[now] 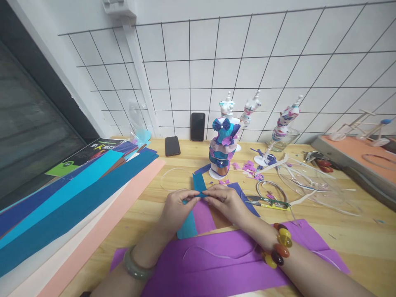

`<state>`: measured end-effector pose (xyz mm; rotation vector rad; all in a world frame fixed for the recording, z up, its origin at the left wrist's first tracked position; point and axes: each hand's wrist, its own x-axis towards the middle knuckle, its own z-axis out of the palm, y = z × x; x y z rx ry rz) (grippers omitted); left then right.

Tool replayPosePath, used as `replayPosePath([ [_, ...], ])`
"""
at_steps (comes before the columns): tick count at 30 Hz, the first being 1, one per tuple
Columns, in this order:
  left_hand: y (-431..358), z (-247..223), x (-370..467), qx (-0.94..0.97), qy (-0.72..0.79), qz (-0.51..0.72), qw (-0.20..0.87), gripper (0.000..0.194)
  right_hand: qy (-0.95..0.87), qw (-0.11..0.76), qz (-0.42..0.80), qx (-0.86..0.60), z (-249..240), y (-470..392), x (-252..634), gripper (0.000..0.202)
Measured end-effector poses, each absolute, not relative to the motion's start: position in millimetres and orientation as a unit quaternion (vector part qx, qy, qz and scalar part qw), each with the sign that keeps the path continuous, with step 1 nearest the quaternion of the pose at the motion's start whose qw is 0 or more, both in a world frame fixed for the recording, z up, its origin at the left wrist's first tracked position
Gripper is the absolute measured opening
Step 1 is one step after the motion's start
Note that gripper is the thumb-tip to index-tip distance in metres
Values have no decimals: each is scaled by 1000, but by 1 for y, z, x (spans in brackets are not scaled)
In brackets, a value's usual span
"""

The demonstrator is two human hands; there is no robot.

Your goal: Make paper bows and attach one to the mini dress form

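Left hand (181,208): we see thumb and forefinger pinched close, gripping the near end of a narrow, flat teal paper strip (199,181).
Right hand (227,202): thumb and forefinger are likewise narrowed on that end, just beside the left fingertips; we cannot tell how the other fingers of either hand rest.
Teal strip: it extends beyond the hands toward the small white-based dress form wrapped in blue, pink and purple paper (220,154); we see a crease or fold where the fingertips meet.
Under the hands: we find light-blue paper (187,227), orchid-pink paper (204,221) and brown paper (223,221) lying side by side.
Nearest us: a broad, creased bright-purple paper sheet (216,268) spreads across the pale wooden table (365,235) beneath the forearms.
Beside the right hand: green-handled metal scissors (272,202) lie near dark-blue paper (239,192).
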<state>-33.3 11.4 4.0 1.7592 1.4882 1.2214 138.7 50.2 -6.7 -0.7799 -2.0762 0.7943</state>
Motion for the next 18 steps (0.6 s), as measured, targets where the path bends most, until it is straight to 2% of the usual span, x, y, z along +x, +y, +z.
replayPosePath([
  [18, 12, -1, -35, 693, 519, 449, 220, 11, -826, 380, 282, -307, -7, 51, 140, 15],
])
